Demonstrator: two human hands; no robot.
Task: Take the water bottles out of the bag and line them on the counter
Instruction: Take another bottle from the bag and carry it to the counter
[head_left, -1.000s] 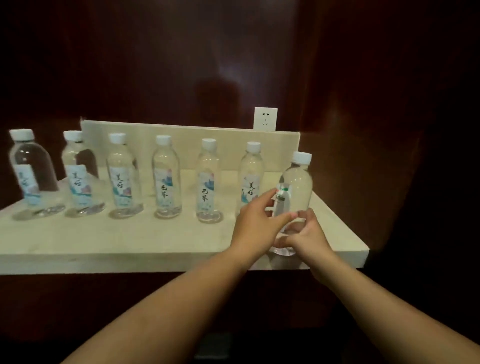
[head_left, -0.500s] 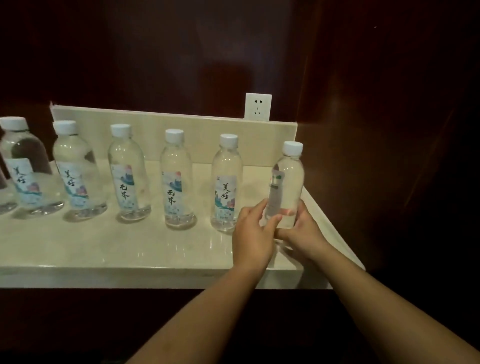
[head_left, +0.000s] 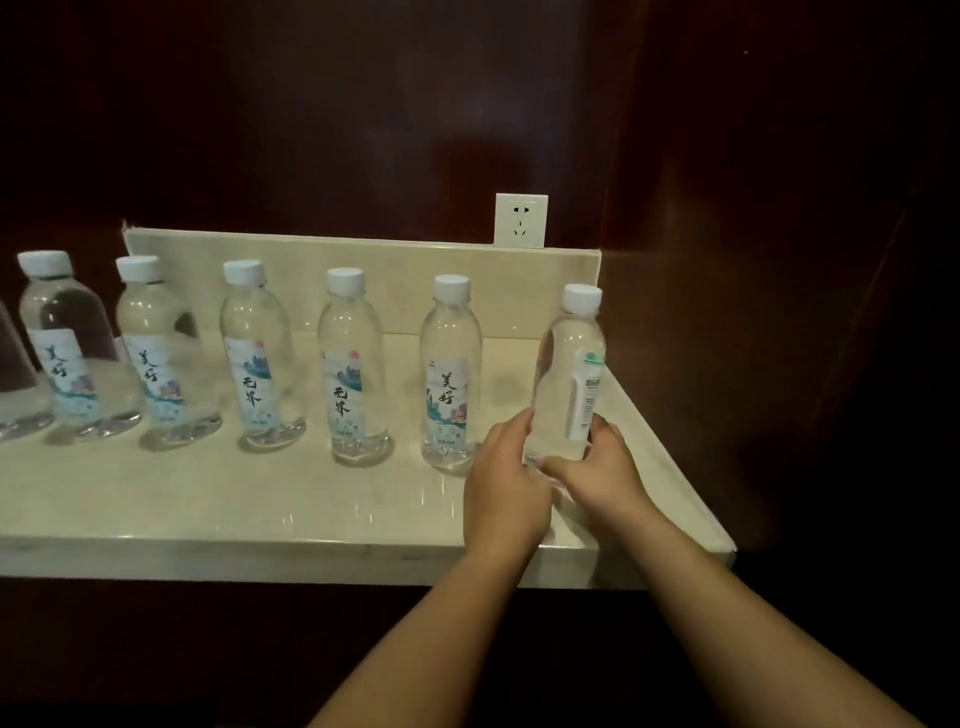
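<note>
at the counter's right end: the last bottle (head_left: 566, 374) stands upright on the counter (head_left: 208, 499), just right of the neighbour bottle (head_left: 451, 374) and near the counter's right edge.
left hand (head_left: 506, 483): fingers curl against the last bottle's lower left side, holding it low.
right hand (head_left: 597, 470): wraps the lower right side, thumb across the near face (the base is hidden behind both hands, so i cannot tell if it sits flat).
bottle against grip: the body and white cap rise above both hands, and the label is turned to the right.
handling: looks full, so probably fairly heavy. the thin, smooth plastic would likely dent under a hard squeeze. it is tall and narrow, so it could tip; hold it round the lower or middle body.
other bottles (head_left: 353, 364): upright and spaced apart in a row to the left.
bag: not in view.
</note>
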